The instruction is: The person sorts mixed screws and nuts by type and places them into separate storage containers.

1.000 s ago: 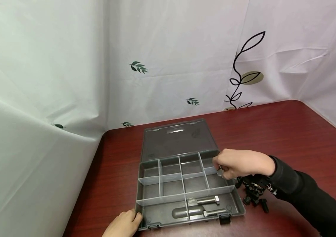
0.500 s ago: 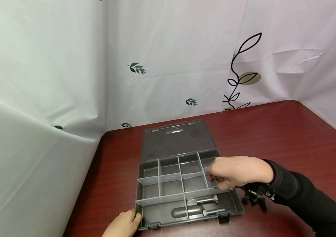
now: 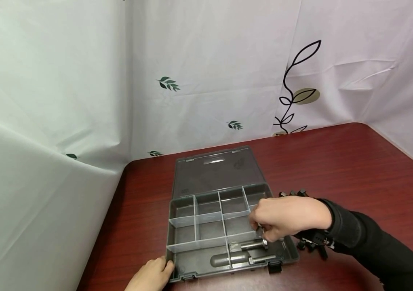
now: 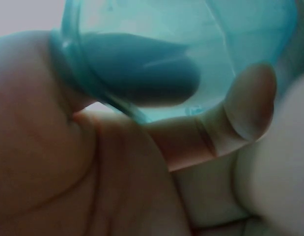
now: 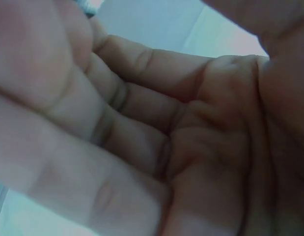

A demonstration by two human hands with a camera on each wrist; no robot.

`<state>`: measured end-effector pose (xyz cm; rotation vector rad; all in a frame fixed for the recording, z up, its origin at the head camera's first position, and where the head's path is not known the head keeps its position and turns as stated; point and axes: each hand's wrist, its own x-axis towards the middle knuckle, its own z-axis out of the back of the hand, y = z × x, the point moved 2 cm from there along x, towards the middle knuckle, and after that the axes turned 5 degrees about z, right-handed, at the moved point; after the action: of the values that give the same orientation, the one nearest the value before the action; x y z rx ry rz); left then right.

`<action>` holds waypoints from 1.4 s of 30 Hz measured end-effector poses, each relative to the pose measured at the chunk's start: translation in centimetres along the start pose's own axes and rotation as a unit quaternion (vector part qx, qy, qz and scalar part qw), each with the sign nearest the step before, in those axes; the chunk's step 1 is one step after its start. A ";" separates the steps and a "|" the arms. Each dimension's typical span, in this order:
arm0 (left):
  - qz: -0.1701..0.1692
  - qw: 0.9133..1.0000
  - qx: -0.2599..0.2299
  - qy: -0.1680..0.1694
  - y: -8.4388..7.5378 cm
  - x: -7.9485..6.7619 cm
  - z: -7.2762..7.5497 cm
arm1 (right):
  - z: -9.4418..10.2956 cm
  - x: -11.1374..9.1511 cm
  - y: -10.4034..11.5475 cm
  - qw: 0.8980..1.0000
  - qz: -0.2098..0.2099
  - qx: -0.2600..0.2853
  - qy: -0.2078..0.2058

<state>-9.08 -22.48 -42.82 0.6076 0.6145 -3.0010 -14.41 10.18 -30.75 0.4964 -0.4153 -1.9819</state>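
Observation:
A dark translucent compartment box (image 3: 192, 259) lies on the table with its lid folded back. My left hand (image 3: 152, 275) grips the front left corner; in the left wrist view the thumb shows through the box wall while a finger (image 4: 250, 103) curls outside. Over the front right part of the box, my right hand (image 3: 279, 218) pinches a silver bolt (image 3: 259, 232). Only the bolt's head end shows; the fingers hide the rest. Below the hand, a thick silver bolt (image 3: 252, 245) and a thinner one (image 3: 263, 259) lie in the long front compartment. Curled fingers (image 5: 127, 103) fill the right wrist view.
Black bolts (image 3: 322, 252) lie on the red table right of the box, partly under the right forearm. More black pieces (image 3: 302, 193) show behind that hand. Clear dividers (image 3: 210, 243) split the box. White patterned cloth (image 3: 206, 81) hangs behind the table.
My right hand has moved left and toward the front of the box with the silver bolt, from the right-hand compartments to above the front one. The left hand stays at its corner.

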 end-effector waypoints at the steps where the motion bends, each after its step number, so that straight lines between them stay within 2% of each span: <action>1: 0.000 1.000 -0.001 -0.001 0.0 0.0 0.0 | 0.0 0.1 0.0 1.000 -0.002 -0.018 0.000; 6: -0.001 1.000 -0.002 -0.003 0.1 0.0 0.1 | -0.1 0.1 -0.6 0.993 -0.011 -0.121 -0.013; 10: -0.002 1.000 0.000 -0.003 0.2 -0.1 0.1 | -0.2 -0.2 -1.1 0.988 0.012 -0.149 -0.037; 14: -0.001 1.000 -0.001 -0.002 0.2 -0.1 0.1 | -0.3 -0.2 -1.3 0.988 0.020 -0.144 -0.050; 25: 0.000 1.000 0.000 -0.007 0.2 -0.1 0.1 | -0.3 -0.3 -1.7 0.991 -0.004 -0.119 -0.057; 35: -0.001 1.000 0.000 -0.008 0.2 -0.1 0.2 | 0.4 -1.3 -3.8 0.995 -0.057 -0.054 -0.062; 42: -0.002 1.000 0.001 -0.005 0.2 0.0 0.2 | 0.7 -2.2 -5.3 0.992 -0.092 -0.031 -0.081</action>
<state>-9.10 -22.68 -42.73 0.5915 0.6121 -3.0065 -17.89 14.47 -32.37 0.3459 -0.4186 -2.2145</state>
